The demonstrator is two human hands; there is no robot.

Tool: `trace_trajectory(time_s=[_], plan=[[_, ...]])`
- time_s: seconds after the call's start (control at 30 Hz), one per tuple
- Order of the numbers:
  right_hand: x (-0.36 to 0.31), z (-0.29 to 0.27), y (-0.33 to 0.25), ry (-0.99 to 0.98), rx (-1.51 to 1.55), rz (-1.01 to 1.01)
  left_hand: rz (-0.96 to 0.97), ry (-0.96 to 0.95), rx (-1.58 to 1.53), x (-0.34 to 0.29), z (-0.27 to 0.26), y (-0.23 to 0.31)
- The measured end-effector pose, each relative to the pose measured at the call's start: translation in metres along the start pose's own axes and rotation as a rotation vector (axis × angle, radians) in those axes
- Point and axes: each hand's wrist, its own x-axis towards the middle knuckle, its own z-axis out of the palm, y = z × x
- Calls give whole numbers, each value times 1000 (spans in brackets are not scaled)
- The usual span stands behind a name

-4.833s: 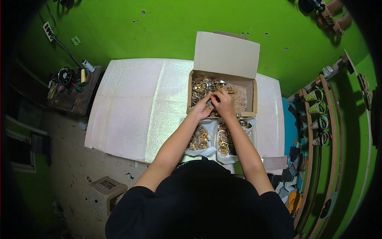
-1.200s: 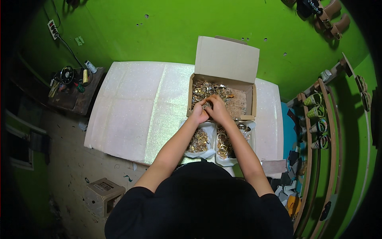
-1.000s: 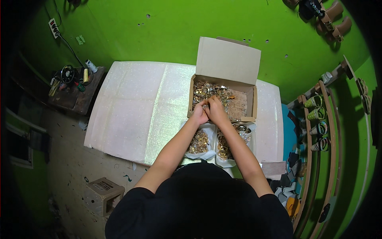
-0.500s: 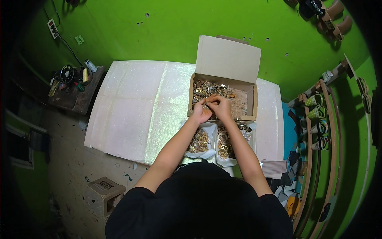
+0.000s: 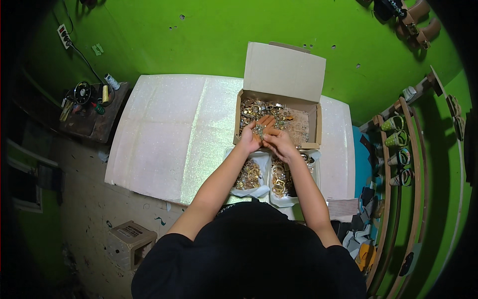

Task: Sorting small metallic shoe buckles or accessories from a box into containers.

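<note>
Over the front of an open cardboard box [image 5: 318,124], my left hand [image 5: 253,139] is turned palm up with its fingers stretched forward. Small shiny metal pieces [image 5: 259,130] lie in that palm. My right hand [image 5: 282,143] meets it from the right, thumb and fingers drawn together at the palm's edge; whatever they pinch is too small to make out. Inside the box, a heap of mixed metal fittings [image 5: 251,108] fills the left side, while loose bits are scattered on the right.
Nearer me stand a white tray of small gold-coloured pieces [image 5: 247,178] and another holding buckles and rings [image 5: 281,182]. A pale sheet covers the table [image 5: 159,129]. At the right is a wooden rack [image 5: 413,144] with sandals; a small side table [image 5: 89,124] with thread spools stands left.
The fingers of my left hand have opened out, baring the pieces in its palm. My right hand has drawn back slightly toward me and lower against the palm.
</note>
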Motion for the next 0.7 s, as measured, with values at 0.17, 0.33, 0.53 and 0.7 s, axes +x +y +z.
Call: trace_trajectory(time_s=[0.17, 0.33, 0.53, 0.7], plan=[[-24, 3, 12, -160, -130, 109, -6, -38, -133, 2, -4, 2], [-35, 3, 21, -142, -47, 130, -14, -72, -163, 5, -7, 3], [-39, 3, 28, -120, -216, 136, -18, -57, -169, 5, -8, 3], [-42, 9, 31, -163, -300, 209, -19, -55, -173, 5, -9, 3]])
